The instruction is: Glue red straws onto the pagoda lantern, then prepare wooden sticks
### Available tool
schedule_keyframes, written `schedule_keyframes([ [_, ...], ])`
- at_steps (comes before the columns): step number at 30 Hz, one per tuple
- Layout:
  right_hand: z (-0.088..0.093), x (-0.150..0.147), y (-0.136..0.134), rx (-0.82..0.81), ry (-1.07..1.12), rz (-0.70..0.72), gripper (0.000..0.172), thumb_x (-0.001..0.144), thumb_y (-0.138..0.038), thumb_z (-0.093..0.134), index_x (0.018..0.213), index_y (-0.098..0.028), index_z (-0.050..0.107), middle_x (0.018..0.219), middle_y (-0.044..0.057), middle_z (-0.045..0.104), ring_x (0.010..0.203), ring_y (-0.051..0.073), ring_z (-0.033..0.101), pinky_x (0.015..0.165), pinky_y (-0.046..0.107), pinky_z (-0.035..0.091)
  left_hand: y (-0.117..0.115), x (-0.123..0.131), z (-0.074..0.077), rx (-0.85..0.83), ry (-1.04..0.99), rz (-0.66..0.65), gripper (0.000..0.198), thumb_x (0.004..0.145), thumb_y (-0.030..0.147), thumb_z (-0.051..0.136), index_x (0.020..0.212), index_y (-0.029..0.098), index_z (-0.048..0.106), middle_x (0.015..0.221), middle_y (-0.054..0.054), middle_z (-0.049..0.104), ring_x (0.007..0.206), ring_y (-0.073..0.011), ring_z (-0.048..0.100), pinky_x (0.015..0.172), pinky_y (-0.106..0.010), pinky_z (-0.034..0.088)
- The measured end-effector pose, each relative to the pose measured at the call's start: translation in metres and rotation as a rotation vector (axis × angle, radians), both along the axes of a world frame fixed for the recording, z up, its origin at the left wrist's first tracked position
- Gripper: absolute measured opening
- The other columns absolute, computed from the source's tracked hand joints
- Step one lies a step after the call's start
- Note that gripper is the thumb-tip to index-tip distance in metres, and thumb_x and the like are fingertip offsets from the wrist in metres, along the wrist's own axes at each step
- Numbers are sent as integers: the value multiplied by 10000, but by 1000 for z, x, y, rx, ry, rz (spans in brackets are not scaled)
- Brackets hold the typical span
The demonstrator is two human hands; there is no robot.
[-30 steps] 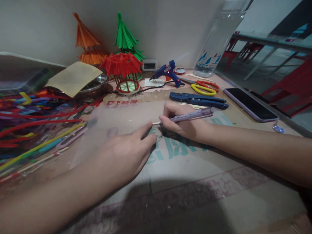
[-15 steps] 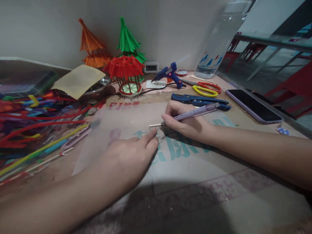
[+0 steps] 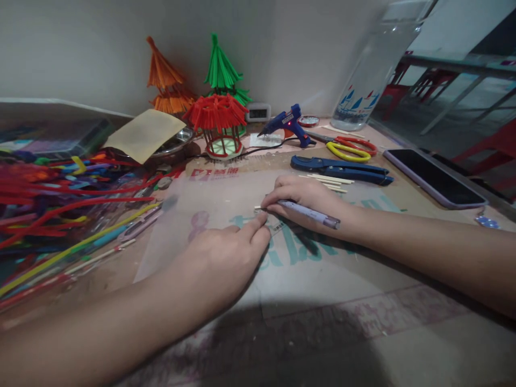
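Observation:
My right hand (image 3: 304,198) is closed round a pale purple pen-like tool (image 3: 312,213), whose tip meets a thin pale stick (image 3: 258,207) on a clear plastic sheet (image 3: 213,201) that lies on printed cardboard. My left hand (image 3: 220,258) rests palm down on the sheet, its forefinger reaching to the stick's near end beside the tool's tip. Several more pale sticks (image 3: 328,181) lie just behind my right hand.
Behind stand red (image 3: 217,123), green (image 3: 223,70) and orange (image 3: 165,80) straw pavilions, a blue glue gun (image 3: 287,123), blue cutters (image 3: 341,168), yellow-red scissors (image 3: 349,149), a water bottle (image 3: 368,80) and a phone (image 3: 435,177). Coloured straws (image 3: 60,199) pile at left.
My right hand has tipped the purple tool down, so that its rear end now points toward me and lies low. The view has shifted a little, and my left forefinger stays by the stick.

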State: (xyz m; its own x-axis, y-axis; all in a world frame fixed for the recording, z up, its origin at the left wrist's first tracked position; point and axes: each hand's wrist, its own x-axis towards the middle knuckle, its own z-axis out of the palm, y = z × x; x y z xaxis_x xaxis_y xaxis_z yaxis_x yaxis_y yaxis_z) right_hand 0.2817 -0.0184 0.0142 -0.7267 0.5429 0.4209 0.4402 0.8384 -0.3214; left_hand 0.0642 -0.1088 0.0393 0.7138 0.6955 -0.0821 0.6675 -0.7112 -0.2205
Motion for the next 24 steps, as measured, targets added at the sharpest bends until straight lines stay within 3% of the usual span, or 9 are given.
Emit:
schedule_keyframes([
  [24,3,-4,-4,50,-43,42,307,1034,-317,505,1055,-158,766,904,77,659,797,183,626,700,282,436,0,-3,-7,50,-74,-25,379,932,81,475,1290,97,598,1413,-187,643,888,-288,781,665,-440,671],
])
